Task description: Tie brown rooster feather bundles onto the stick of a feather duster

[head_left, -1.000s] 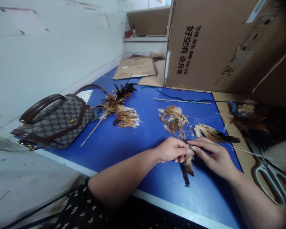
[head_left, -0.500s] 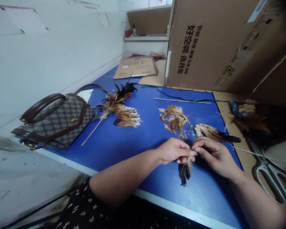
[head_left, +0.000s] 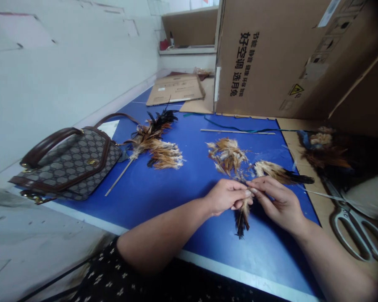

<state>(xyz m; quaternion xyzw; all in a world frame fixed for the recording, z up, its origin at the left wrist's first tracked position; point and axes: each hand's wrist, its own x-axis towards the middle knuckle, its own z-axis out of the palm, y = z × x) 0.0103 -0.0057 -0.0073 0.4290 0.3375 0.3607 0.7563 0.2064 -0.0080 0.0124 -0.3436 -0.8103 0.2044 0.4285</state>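
Both my left hand (head_left: 227, 197) and my right hand (head_left: 277, 203) pinch tight around the top of the feather bunch (head_left: 241, 219) low in the middle of the frame, and I should squeeze firmly so nothing slips.

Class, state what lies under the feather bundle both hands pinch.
The blue table shows beneath the feather bundle. The left hand and right hand cover its upper end.

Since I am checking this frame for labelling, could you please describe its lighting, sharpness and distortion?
Head view: soft, even light, no harsh glare on the blue table; head view: the left hand, right hand and the feather bundle they pinch look sharp, faint shadow beneath; head view: wide-angle stretch at the scissors, right corners dark.
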